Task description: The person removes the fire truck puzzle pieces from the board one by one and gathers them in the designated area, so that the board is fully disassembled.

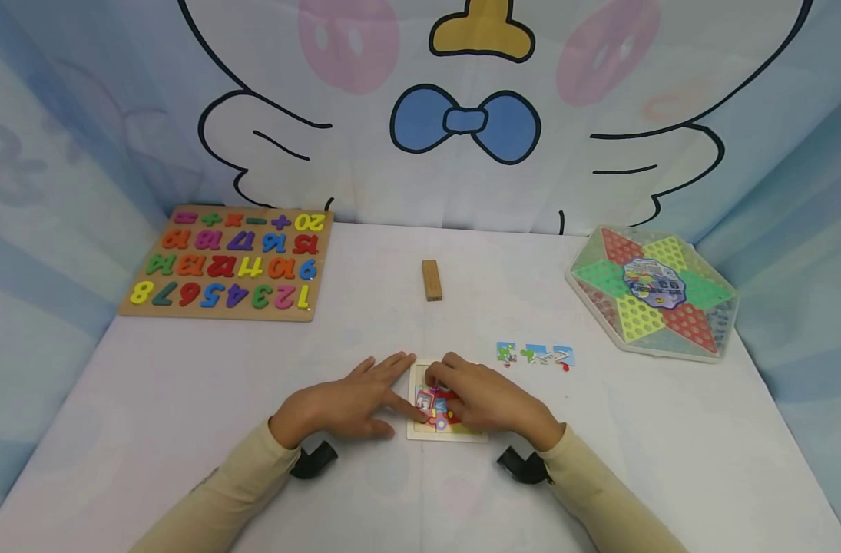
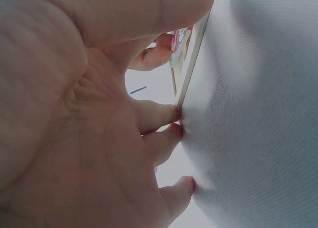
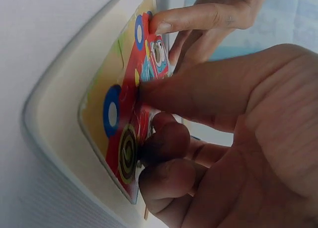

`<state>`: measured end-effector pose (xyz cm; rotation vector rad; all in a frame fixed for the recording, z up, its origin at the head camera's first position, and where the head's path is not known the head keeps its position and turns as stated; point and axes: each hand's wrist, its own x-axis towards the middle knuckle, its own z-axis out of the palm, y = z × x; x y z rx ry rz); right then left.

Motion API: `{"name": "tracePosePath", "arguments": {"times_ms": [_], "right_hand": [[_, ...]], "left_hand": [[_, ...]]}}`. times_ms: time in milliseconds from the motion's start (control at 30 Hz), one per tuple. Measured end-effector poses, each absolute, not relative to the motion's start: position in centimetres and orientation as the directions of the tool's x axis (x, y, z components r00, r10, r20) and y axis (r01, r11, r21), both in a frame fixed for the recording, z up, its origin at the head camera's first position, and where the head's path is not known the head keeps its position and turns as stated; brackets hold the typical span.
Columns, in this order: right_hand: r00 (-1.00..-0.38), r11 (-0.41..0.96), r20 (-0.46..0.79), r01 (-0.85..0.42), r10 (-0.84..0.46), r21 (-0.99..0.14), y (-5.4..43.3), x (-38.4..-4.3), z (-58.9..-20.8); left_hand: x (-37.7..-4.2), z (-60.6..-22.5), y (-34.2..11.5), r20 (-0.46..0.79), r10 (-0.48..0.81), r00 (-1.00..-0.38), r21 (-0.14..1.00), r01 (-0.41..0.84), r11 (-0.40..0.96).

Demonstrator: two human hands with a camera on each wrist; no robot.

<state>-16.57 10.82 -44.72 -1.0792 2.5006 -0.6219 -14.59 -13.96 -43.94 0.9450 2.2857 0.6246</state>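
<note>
A small framed jigsaw puzzle [image 1: 415,430] with a red vehicle picture lies flat in front of me. My left hand [image 1: 351,399] spreads beside its left edge, with mostly straight fingers at the frame and the thumb resting on the picture's lower left. Over the picture's right side, my right hand [image 1: 489,395] has its fingers curled down. In the right wrist view, its thumb and fingertips pinch at a puzzle piece [image 3: 128,153] with a spiral wheel, close against the picture. The upper part of the picture is partly hidden by this hand.
Loose puzzle pieces [image 1: 536,354] lie beyond my right hand. A wooden block [image 1: 432,280] lies further back at the middle. At the back left is a number board [image 1: 220,313]; at the back right, a hexagonal board-game box [image 1: 655,296]. A printed curtain [image 1: 461,192] borders the table's back.
</note>
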Motion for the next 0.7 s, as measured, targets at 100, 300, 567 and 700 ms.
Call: {"name": "tracePosePath", "arguments": {"times_ms": [100, 300, 567, 700], "right_hand": [[-0.661, 0.618, -0.128, -0.591, -0.74, -0.519, 10.64, -16.52, -44.71], [-0.677, 0.602, -0.065, -0.601, -0.733, -0.525, 10.33, -16.38, -44.96], [-0.681, 0.604, -0.071, -0.591, -0.729, -0.535, 10.09, -16.26, -45.14], [-0.681, 0.601, -0.065, -0.593, -0.73, -0.536, 9.98, -16.23, -45.22]], "left_hand": [[-14.55, -43.93, -13.96, -0.33, 0.745, -0.58, 0.606, 0.475, 0.638], [-14.54, -43.86, -13.91, -0.323, 0.746, -0.583, 0.607, 0.477, 0.636], [-14.5, -43.65, -13.76, -0.332, 0.739, -0.586, 0.598, 0.475, 0.645], [-14.48, -43.59, -13.69, -0.341, 0.731, -0.59, 0.592, 0.469, 0.655]]}}
